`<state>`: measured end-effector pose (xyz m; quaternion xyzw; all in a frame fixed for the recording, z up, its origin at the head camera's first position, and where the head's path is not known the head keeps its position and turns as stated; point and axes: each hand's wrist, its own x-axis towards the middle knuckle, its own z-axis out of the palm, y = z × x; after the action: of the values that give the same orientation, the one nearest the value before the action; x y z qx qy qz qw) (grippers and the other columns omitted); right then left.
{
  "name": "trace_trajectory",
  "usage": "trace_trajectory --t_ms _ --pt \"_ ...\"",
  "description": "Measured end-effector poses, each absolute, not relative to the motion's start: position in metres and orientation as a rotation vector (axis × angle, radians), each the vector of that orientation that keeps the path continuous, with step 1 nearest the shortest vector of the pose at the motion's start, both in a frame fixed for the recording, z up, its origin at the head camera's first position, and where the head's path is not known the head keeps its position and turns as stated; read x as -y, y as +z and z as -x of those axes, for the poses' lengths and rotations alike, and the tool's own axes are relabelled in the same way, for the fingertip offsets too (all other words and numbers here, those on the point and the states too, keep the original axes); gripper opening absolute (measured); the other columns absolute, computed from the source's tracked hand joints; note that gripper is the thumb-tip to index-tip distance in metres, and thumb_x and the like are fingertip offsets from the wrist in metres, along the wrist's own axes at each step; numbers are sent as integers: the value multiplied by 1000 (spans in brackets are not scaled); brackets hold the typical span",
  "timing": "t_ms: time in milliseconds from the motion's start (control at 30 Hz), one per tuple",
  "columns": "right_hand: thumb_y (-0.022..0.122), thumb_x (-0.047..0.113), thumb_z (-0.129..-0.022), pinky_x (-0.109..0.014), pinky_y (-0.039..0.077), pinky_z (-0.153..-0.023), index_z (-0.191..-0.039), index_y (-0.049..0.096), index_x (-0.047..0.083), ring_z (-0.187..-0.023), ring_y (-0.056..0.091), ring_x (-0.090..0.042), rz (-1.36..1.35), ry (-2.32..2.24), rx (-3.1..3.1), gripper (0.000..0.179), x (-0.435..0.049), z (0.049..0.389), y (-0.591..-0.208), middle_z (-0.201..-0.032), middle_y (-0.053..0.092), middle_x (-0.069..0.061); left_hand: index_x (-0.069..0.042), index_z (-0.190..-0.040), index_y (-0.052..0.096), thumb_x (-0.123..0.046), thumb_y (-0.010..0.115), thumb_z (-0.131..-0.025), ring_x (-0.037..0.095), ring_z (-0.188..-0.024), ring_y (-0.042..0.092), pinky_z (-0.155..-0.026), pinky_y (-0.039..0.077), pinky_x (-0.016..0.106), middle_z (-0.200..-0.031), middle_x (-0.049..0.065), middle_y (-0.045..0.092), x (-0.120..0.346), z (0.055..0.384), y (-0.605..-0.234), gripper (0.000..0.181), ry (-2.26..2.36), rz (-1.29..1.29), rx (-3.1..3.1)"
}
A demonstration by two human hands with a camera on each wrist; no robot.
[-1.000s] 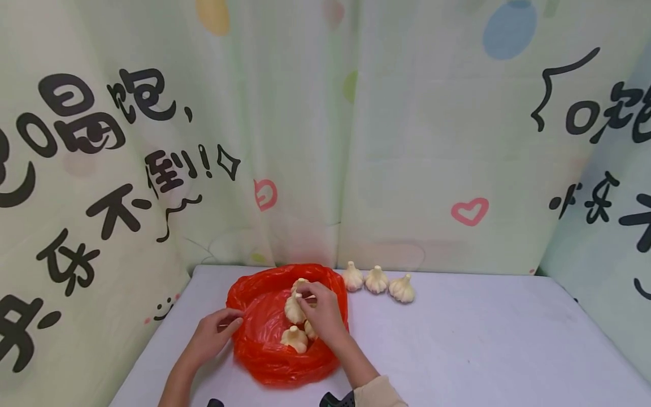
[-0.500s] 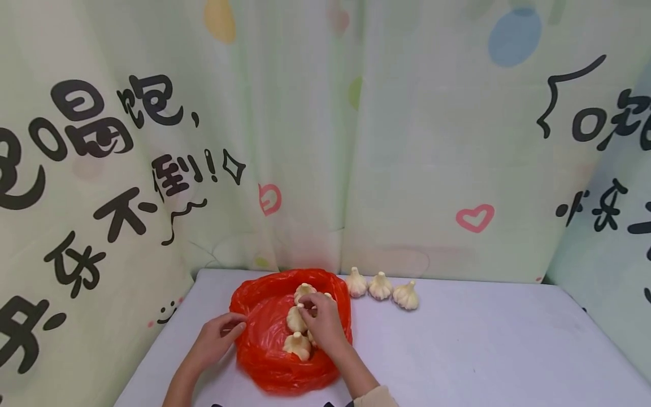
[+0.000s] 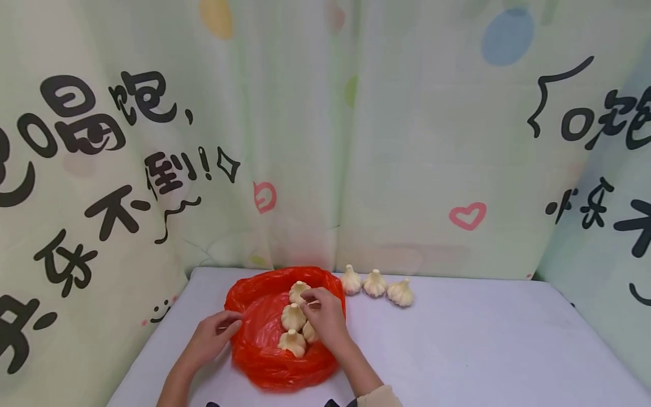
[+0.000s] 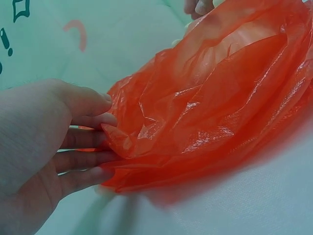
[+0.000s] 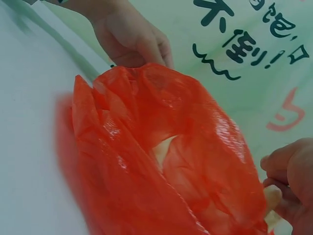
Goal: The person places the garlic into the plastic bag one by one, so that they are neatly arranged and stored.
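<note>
A red plastic bag [image 3: 254, 322] stands open-mouthed on the table, its rim rolled outward. Several whole garlic bulbs [image 3: 293, 319] sit in its right half, stems up. My left hand [image 3: 212, 336] pinches the bag's left edge, thumb in front and the other fingers behind the film [image 4: 161, 127]. Inside the bag's right side, my right hand [image 3: 328, 319] hovers close over the bulbs, its bent fingertips just right of the middle bulb's stem. In the right wrist view, a garlic stem [image 5: 273, 198] shows right at those fingers. Part of the bulbs is hidden under that hand.
Three more garlic bulbs [image 3: 374, 284] stand in a row on the white-covered table [image 3: 458, 339], right behind the bag. A pale printed curtain [image 3: 396, 169] surrounds the table at the back and both sides.
My right fingertips have drawn slightly right, off the middle bulb's stem, and that bulb now stands in line with its neighbours. The left hand keeps its place at the bag's edge.
</note>
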<state>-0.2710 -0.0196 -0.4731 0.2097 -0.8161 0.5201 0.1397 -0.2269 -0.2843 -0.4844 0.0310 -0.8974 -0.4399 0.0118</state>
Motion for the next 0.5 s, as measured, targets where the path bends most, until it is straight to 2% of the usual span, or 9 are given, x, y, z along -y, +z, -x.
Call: trace_trajectory --t_ms 200,367,500 --pt "69 0 -85 -35 60 -79 -103 68 0 -90 68 -25 -592 1536 2294 18 6 269 -468 -100 69 -13 -13 -117 67 -18 62 -94 18 -103 63 -88 58 37 -111 3 68 283 225 -483 24 -1369 -90 2808" --pt "70 1 -85 -35 60 -80 -103 69 5 -90 68 -24 -548 1522 2272 18 -8 270 -465 -100 69 -10 -12 -118 66 -19 62 -94 19 -103 63 -88 58 37 -113 4 68 284 225 -483 25 -1380 -85 2812" --pt "71 -1 -83 -35 60 -79 -101 69 5 -88 68 -23 -515 1473 2229 19 -23 274 -464 -98 69 -9 -12 -118 66 -19 62 -94 19 -103 63 -87 58 37 -113 5 68 283 225 -483 26 -1386 -78 2815"
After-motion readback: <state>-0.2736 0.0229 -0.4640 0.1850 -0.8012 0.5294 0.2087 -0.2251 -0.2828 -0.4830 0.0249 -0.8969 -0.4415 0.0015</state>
